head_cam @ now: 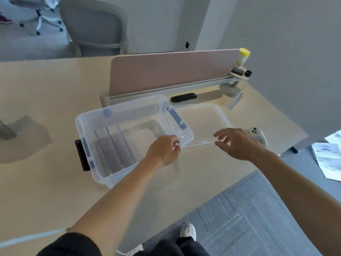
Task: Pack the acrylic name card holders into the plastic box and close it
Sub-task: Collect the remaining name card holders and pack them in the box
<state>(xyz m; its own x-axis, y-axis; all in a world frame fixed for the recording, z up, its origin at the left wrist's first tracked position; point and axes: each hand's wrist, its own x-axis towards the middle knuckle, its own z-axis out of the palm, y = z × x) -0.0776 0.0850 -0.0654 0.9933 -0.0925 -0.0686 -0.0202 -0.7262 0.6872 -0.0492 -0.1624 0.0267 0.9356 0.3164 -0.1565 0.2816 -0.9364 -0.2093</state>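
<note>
Pink desk divider (173, 74) at 12 o'clock, black remote (183, 97) just before it, grey chair (96, 26) beyond. Clear plastic box (103, 169) open on table (36, 108), acrylic name card holders (114, 148) upright inside. Lid (199, 119) flat at 3 o'clock of box. Left hand (162, 150) pinching box's near-right corner, possibly lid edge too. Right hand (238, 143) half open, fingertips touching lid's near rim.

Light beige table (46, 100) fills most of view. Pink divider panel (171, 74) stands upright on far edge. Grey upholstered chair (96, 26) behind table. Plain pale wall (286, 34) at right. Grey patterned carpet floor (249, 209) below. Soft, even light.
</note>
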